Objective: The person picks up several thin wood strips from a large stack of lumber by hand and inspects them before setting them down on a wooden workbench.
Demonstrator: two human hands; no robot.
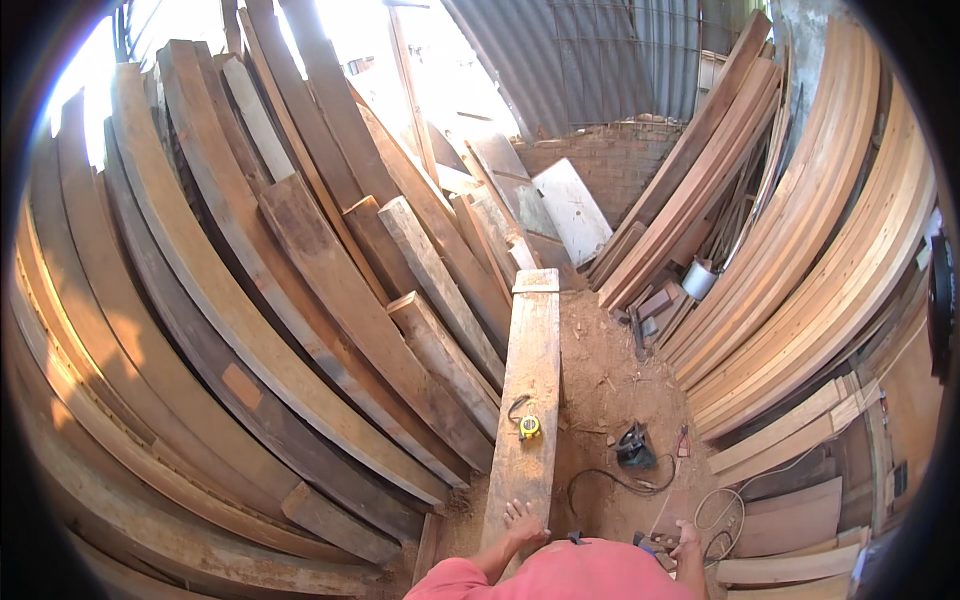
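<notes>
My left hand [525,524] lies flat with its fingers spread on the near end of a long, thick wooden plank [528,350]. The plank runs straight away from me. A yellow tape measure [529,427] with a dark strap rests on it, a short way beyond my fingers. At the right of my body, my right hand [687,541] is low with its fingers curled; what it holds, if anything, is too small to make out. Beyond it on the ground sits a dark corded power tool [635,447]. Next to that lies a small red-handled tool [683,442].
Tall boards [300,290] lean in a dense row along the left. More long planks [790,250] stack up on the right. A black cable [610,478] and a pale cord [738,515] loop over the dusty floor [590,350]. A white can [699,279] stands among the wood.
</notes>
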